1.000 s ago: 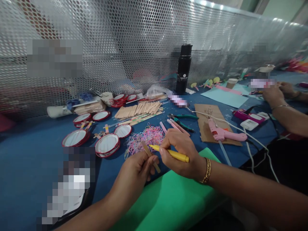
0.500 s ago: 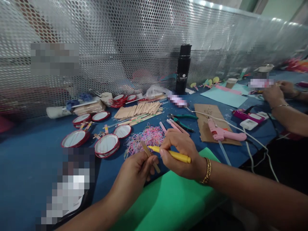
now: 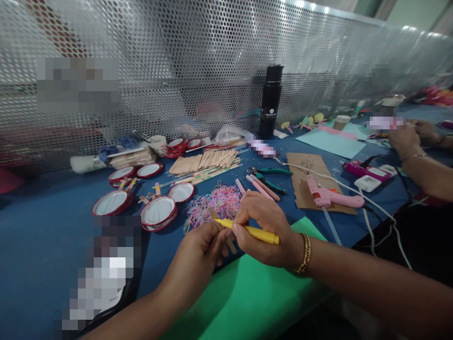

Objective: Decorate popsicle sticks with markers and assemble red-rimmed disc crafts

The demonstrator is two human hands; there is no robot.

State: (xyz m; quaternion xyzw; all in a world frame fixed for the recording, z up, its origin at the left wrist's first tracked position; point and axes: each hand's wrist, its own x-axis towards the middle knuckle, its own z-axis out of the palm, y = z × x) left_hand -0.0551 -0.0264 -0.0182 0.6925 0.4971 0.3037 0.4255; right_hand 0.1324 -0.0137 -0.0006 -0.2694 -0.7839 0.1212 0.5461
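A small flat wooden stick (image 3: 231, 246) is pinched between the thumb and fingers of my left hand (image 3: 201, 250). My right hand (image 3: 264, 229) grips a yellow marker (image 3: 260, 233), its tip at the upper part of the stick. Just behind the hands lies a tangled heap of multicoloured rubber bands (image 3: 221, 200). A pile of wooden craft sticks (image 3: 207, 162) sits farther back. Under my forearms is a green sheet (image 3: 258, 293). Several red-rimmed round lids (image 3: 158, 211) are to the left, some with short coloured sticks beside them.
Pink marker pens (image 3: 260, 187), green-handled pliers (image 3: 272, 172), cardboard (image 3: 300, 165) and a pink glue gun (image 3: 325, 193) with white cables stand right. A black bottle (image 3: 271, 104) is by the perforated metal screen (image 3: 198, 61). Another person's hands (image 3: 405, 139) work at far right.
The yellow marker's tip has shifted slightly left and down along the stick. My left hand keeps its hold, nearly still. The camera view has moved a little.
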